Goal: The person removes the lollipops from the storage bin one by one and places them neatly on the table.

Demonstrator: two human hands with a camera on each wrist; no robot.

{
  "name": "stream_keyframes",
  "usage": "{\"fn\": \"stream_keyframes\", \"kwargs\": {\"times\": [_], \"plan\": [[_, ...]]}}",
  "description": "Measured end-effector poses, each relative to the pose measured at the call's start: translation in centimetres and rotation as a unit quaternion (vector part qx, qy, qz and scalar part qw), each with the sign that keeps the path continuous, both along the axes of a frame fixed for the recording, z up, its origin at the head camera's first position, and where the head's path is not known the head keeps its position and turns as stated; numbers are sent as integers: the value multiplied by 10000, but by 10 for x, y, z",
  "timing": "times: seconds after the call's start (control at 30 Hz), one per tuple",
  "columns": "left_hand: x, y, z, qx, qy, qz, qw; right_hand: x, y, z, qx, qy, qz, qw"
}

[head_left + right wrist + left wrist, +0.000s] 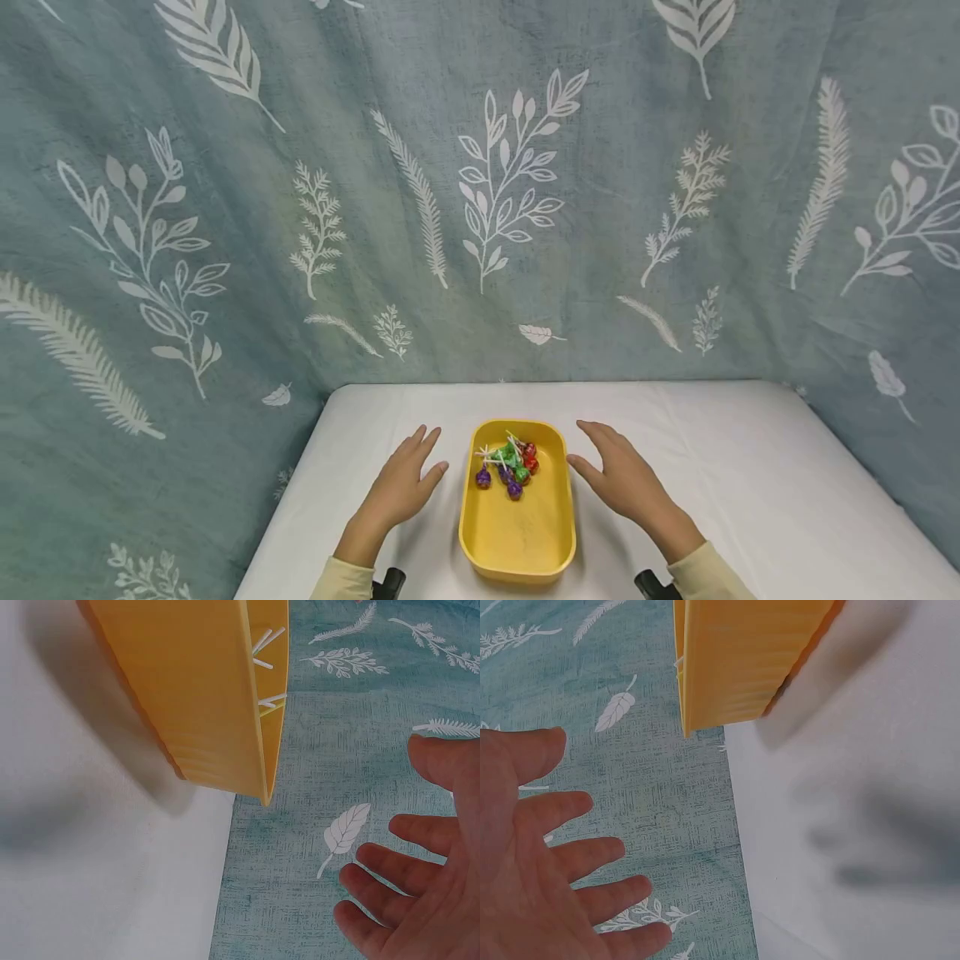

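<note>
A yellow rectangular tub (517, 537) stands on the white table between my two hands. Toward its far end lies a small heap of lollipops (514, 490) in purple, green and red wrappers, their white sticks pointing various ways. My left hand (402, 482) hovers just left of the tub, fingers spread and holding nothing; the left wrist view shows its palm and the tub's outer wall (742, 667). On the other side my right hand (626, 475) is held in the air, fingers extended, apart from the tub. Some lollipop sticks (271, 701) show over the rim in the right wrist view.
The white-covered table (720, 467) reaches back to a blue-green curtain (600, 250) printed with white leaves, which also hangs along the left and right sides. Dark wrist devices (388, 583) sit under both forearms at the bottom.
</note>
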State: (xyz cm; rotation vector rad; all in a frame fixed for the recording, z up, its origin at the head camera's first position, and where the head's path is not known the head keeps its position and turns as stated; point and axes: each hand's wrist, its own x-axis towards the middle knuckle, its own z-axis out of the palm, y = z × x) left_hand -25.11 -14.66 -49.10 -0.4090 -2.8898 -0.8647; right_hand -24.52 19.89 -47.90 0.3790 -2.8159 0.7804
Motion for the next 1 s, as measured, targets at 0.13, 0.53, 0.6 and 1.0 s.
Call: {"fn": "stream_keyframes", "kwargs": {"times": [0.13, 0.53, 0.6, 1.0], "plan": [[-1, -2, 1, 24, -18, 57, 10000, -3, -5, 0, -4, 83, 44, 10000], [-2, 9, -8, 364, -204, -178, 9990, -4, -14, -4, -2, -112, 61, 9999], [-2, 11, -10, 362, -213, -182, 9990, -3, -15, -3, -17, -131, 45, 9999], [-4, 18, -23, 366, -319, -169, 9987, -5, -20, -11, -148, -321, 19, 9994]]}}
